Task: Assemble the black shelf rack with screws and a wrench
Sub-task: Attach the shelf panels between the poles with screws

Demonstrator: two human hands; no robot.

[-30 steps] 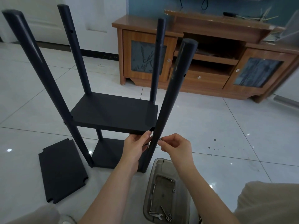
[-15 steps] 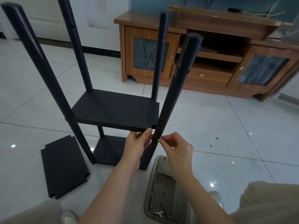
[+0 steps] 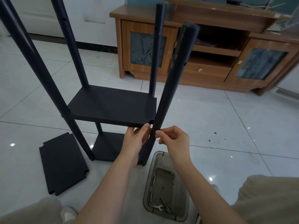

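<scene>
The black shelf rack stands on the floor with several round posts. Its middle shelf board (image 3: 113, 107) sits above a bottom board (image 3: 106, 147). My left hand (image 3: 135, 139) holds the middle board's near right corner from below, thumb on the edge. My right hand (image 3: 174, 139) pinches something small, hidden by the fingertips, against the near right post (image 3: 171, 81) just below that corner. A small wrench (image 3: 156, 206) lies in the clear tray (image 3: 182, 207) with loose screws and nuts.
A spare black shelf board (image 3: 62, 164) lies flat on the tiles to the left. A wooden TV cabinet (image 3: 210, 50) stands behind the rack. My knees (image 3: 267, 199) frame the tray at the bottom of the view.
Both hands stay at the near right corner. The view has shifted slightly; my right fingertips have closed in on the post.
</scene>
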